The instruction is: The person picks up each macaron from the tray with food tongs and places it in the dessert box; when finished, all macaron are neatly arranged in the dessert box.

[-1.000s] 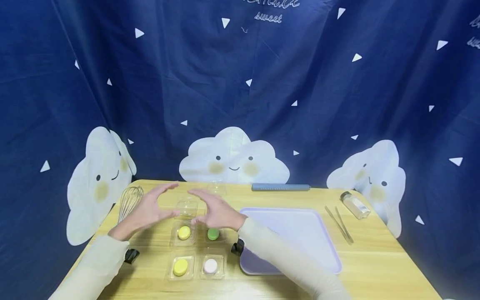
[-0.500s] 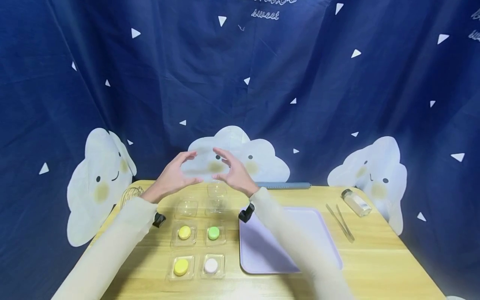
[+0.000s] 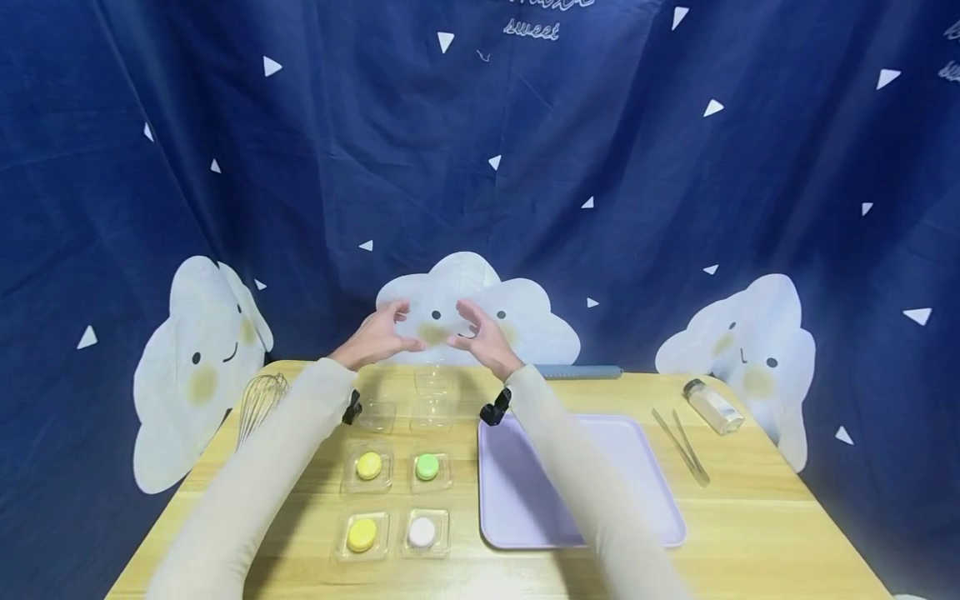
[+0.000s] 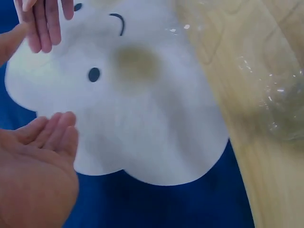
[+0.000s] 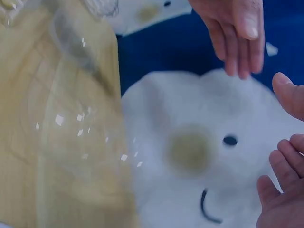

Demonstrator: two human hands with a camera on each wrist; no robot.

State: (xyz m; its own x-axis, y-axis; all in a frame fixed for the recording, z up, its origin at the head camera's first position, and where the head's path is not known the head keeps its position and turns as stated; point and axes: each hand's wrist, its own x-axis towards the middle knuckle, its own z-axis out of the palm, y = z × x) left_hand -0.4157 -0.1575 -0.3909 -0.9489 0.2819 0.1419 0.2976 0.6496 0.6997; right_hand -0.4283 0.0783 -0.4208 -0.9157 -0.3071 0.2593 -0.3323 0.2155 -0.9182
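My left hand (image 3: 378, 337) and right hand (image 3: 486, 340) are raised over the table's back edge, palms facing each other with a gap between. Fingers are relaxed and spread from the thumbs, and neither hand holds anything. Both wrist views show the bare palms, the left hand (image 4: 38, 175) and the right hand (image 5: 285, 190). Nearest below them are clear plastic containers (image 3: 433, 381). Closer to me sit clear square trays, each with a macaron: a yellow macaron (image 3: 369, 466), a green macaron (image 3: 427, 467), another yellow macaron (image 3: 362, 535) and a pale pink macaron (image 3: 422, 532).
A lilac tray (image 3: 495, 525) lies to the right, partly under my right sleeve. Beyond it are tweezers (image 3: 682, 450) and a glass shaker (image 3: 712, 407). A blue-grey stick-shaped object (image 3: 581, 372) lies along the back edge. At left is a whisk (image 3: 261, 404). A blue curtain (image 3: 480, 200) hangs behind.
Both hands rose from over the plastic containers toward the back edge, then shifted right, staying apart. The macarons and trays have stayed in place.
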